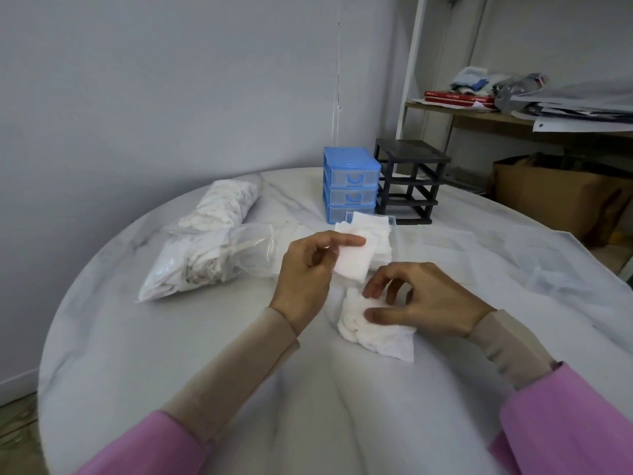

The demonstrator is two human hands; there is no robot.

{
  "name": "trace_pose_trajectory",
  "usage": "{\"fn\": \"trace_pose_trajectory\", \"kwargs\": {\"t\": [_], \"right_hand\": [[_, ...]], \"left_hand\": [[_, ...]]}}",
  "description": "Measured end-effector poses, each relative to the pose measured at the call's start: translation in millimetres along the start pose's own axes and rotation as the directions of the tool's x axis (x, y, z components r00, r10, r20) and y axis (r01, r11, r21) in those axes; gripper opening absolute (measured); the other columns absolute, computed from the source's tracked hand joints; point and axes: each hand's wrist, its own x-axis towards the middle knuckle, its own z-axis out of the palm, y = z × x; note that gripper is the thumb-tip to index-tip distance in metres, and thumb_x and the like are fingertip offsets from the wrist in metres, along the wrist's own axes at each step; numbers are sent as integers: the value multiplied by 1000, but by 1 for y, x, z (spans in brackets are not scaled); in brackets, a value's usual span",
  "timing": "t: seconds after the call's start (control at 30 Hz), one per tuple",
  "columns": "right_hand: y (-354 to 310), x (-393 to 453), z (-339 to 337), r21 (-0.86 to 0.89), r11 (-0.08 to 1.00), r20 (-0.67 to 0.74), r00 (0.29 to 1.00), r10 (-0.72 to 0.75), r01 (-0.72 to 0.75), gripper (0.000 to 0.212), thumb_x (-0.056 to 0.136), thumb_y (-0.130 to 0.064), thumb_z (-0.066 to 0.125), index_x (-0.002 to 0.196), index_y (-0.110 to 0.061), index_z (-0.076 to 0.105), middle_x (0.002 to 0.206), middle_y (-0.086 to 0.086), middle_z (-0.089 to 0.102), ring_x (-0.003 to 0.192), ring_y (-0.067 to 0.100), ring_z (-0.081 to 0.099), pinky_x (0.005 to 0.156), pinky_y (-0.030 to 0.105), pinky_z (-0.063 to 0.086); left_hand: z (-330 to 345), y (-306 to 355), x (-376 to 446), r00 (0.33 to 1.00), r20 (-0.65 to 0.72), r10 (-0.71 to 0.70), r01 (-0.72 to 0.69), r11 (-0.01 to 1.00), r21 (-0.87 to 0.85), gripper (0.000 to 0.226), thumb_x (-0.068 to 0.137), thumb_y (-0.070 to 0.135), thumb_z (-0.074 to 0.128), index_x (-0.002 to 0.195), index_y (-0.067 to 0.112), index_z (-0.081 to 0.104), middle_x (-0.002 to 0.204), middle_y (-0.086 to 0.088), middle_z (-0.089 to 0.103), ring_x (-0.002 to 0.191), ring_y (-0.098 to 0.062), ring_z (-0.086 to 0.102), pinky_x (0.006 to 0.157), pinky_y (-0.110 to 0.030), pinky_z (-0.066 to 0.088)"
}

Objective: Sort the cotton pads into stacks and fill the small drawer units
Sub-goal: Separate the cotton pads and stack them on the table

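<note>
The right hand (424,299) rests on a loose pile of cotton pads (373,330) on the marble worktop (171,337), its thumb pressing the top of the pile and its curled fingers touching the pile's far edge. Just to its left, the left hand (305,272) has its grip closed on a single cotton pad (352,262), pinched between thumb and forefinger and lifted off the worktop. Directly beyond that pad stands a clear drawer (376,234) holding more white pads. Left of the left hand lie two clear bags of pads (205,255). Farther back stand the blue drawer unit (349,183) and, touching its right side, an empty black drawer frame (411,183).
</note>
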Motion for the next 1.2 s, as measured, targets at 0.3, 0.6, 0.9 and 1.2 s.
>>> {"fn": "trace_pose_trajectory", "kwargs": {"t": [0.3, 0.6, 0.9, 1.2], "right_hand": [[-2, 1, 2, -42, 999, -32, 999, -26, 24, 23, 70, -33, 79, 79, -31, 58, 89, -7, 58, 80, 4, 50, 62, 7, 36], [2, 3, -3, 183, 973, -178, 978, -108, 141, 16, 77, -18, 74, 70, -22, 60, 69, -14, 60, 69, -2, 52, 65, 10, 39], [3, 7, -8, 373, 890, -503, 863, -41, 260, 14, 77, -11, 73, 73, -15, 60, 71, -14, 62, 71, -1, 56, 63, 11, 41], [2, 9, -3, 481, 851, -471, 881, 47, 212, 21, 67, -19, 77, 80, -17, 61, 81, -14, 64, 83, 6, 59, 73, 18, 48]], "left_hand": [[0, -1, 1, 1000, -9, -6, 6, 999, 35, 44, 92, -10, 39, 95, 23, 67, 101, 18, 61, 99, -2, 57, 84, -12, 45], [-1, -4, 2, 998, -24, -55, 55, 999, -2, 42, 88, -12, 44, 95, 22, 67, 101, 0, 66, 78, -5, 59, 72, -14, 44], [1, 3, -3, 982, 94, -161, 170, 981, -90, 18, 91, 16, 54, 96, 16, 71, 98, 3, 69, 98, -17, 61, 89, -30, 47], [7, -7, -4, 987, 84, -136, 138, 990, -10, 10, 80, 14, 70, 71, 12, 68, 71, 1, 64, 71, -9, 59, 68, -22, 45]]}}
